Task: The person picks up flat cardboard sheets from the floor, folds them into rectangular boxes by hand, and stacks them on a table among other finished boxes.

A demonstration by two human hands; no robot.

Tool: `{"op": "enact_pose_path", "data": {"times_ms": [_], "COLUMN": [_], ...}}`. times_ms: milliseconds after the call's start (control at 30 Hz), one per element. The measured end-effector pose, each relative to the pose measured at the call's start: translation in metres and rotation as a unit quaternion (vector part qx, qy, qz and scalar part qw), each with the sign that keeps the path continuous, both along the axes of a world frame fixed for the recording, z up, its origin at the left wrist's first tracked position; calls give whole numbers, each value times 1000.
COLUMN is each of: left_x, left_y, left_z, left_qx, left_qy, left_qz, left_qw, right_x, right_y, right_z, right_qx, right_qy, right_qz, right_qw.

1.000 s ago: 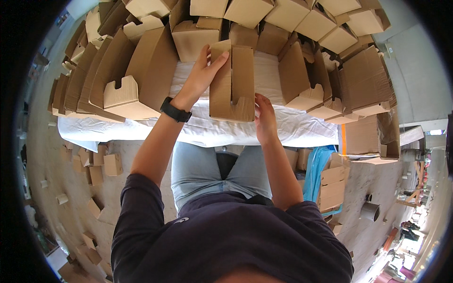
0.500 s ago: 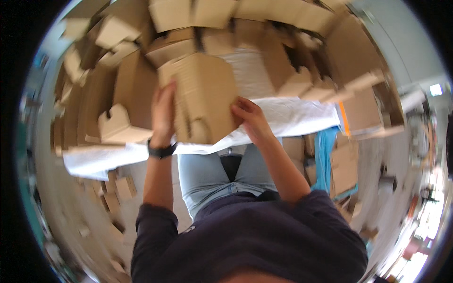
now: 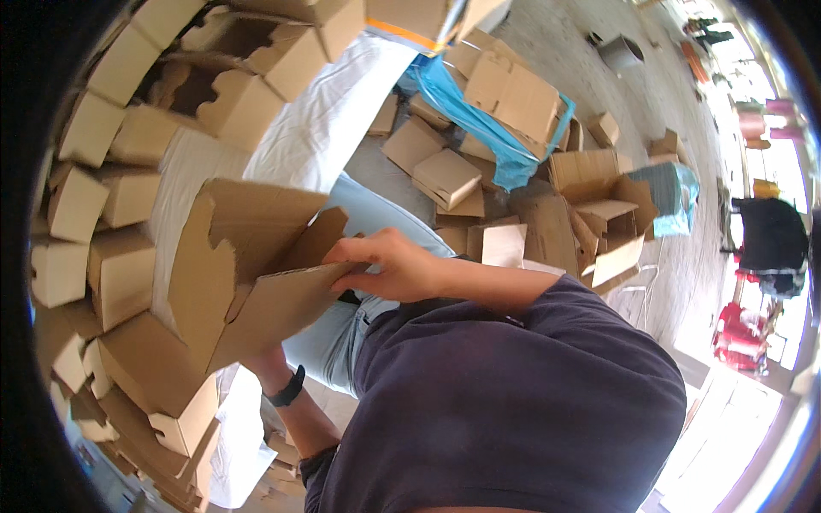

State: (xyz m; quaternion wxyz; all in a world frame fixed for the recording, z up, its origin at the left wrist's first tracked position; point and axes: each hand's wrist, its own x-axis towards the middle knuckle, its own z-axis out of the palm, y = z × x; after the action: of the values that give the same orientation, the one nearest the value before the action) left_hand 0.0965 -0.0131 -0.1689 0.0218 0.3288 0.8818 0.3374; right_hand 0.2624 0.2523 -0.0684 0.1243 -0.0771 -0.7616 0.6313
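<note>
Cardboard fills the near view: a brown die-cut box blank (image 3: 248, 265), half folded, is held over the person's lap. The right hand (image 3: 389, 265) grips it at its right edge, fingers (image 3: 359, 252) curled over the flap with the thumb side pressed against the panel, so this hand is clamped on the blank. The left hand (image 3: 256, 359) is under the blank, mostly hidden by it; only the wrist with a black wristband (image 3: 286, 387) shows, so I cannot tell whether those fingers are closed or loose, though the blank's lower panel lies right over them.

Just below the right fingers are light blue jeans (image 3: 342, 342), and beside that forearm a dark purple shirt (image 3: 513, 402).

Beyond the fingertips, to the left and above, a table with a white cloth (image 3: 316, 128) carries many folded brown boxes (image 3: 103, 231), crowded edge to edge around the held blank.

Farther past the right hand, on the concrete floor, more flat and folded boxes (image 3: 445, 175) lie scattered, with a blue plastic sheet (image 3: 479, 128) draped among them and an open carton (image 3: 607, 214) beside a pale blue bundle (image 3: 671, 188).
</note>
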Motion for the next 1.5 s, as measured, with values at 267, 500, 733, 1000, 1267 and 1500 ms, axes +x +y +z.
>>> {"op": "enact_pose_path", "data": {"times_ms": [267, 500, 733, 1000, 1267, 1500], "left_x": [34, 51, 55, 59, 68, 81], "left_y": [162, 164, 149, 146, 144, 144], "left_z": [36, 7, 1, -1, -13, -20], "left_qx": [347, 181, 128, 101, 70, 14], "left_qy": [-544, -528, -541, -539, -539, -530], "left_qz": [-136, -226, -188, -191, -189, -202], "left_qw": [752, 798, 810, 814, 818, 823], "right_x": [118, 207, 238, 245, 249, 214], "right_y": [74, 104, 133, 151, 162, 281], "right_z": [-25, -198, -324, -356, -337, -290], "right_qx": [142, 186, 150, 94, 138, 358], "right_qy": [-92, -232, -466, -604, -578, -431], "right_qz": [-303, -477, -517, -483, -580, -532], "right_qw": [938, 827, 702, 627, 557, 635]}}
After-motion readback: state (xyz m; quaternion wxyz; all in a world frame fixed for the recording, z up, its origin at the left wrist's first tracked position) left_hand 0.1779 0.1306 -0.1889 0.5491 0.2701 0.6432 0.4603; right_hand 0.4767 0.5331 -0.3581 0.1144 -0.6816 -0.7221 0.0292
